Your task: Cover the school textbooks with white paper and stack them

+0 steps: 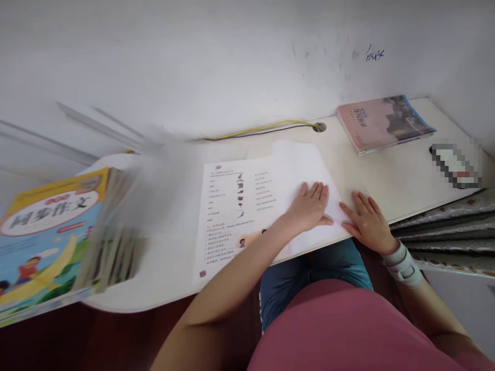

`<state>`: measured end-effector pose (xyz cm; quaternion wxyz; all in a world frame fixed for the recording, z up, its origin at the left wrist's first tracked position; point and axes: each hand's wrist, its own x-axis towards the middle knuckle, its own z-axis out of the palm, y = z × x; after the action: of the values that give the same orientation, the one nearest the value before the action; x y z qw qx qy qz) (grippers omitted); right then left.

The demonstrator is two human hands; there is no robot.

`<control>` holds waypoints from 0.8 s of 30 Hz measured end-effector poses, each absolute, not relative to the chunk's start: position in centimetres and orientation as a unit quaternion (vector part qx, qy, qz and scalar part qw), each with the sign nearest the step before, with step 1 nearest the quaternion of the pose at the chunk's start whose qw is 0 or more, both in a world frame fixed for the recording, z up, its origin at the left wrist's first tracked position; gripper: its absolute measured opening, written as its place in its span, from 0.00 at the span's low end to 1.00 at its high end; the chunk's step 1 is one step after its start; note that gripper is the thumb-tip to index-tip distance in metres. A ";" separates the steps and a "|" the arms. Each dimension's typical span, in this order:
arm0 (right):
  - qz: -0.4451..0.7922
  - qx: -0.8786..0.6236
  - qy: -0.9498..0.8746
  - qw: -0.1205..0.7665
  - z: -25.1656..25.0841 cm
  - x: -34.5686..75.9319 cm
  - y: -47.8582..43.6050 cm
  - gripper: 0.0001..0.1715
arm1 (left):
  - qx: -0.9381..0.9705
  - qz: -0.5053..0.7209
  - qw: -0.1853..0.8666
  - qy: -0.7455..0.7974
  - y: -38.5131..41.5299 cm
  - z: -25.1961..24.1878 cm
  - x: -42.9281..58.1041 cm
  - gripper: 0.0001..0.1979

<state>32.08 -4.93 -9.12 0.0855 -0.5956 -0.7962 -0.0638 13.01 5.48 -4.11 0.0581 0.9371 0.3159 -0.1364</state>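
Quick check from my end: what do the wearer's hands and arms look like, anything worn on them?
The left hand is ungloved, with nothing visible at its wrist. The right hand is ungloved too, but a broad, pale grey band wraps its wrist. No sleeve covers either forearm; the top is dusky pink.

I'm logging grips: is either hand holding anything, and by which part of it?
Nothing looks gripped: the left hand lies flat on the paper, the right hand open by its edge.
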 end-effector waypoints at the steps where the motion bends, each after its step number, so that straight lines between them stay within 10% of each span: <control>1: -0.061 -0.597 -0.795 0.085 -9.1 32.1 -4.9 0.32 | 0.936 -0.131 0.063 0.319 5.5 -4.2 13.2 0.46; 24: 0.053 -0.526 -0.848 0.029 -8.1 40.4 4.7 0.40 | 0.921 -0.134 0.041 0.363 6.9 -4.2 12.7 0.50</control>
<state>40.37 4.72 -8.09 0.0294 -0.5259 -0.8484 0.0528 12.72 6.87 -4.24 0.0411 0.9212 0.3627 -0.1344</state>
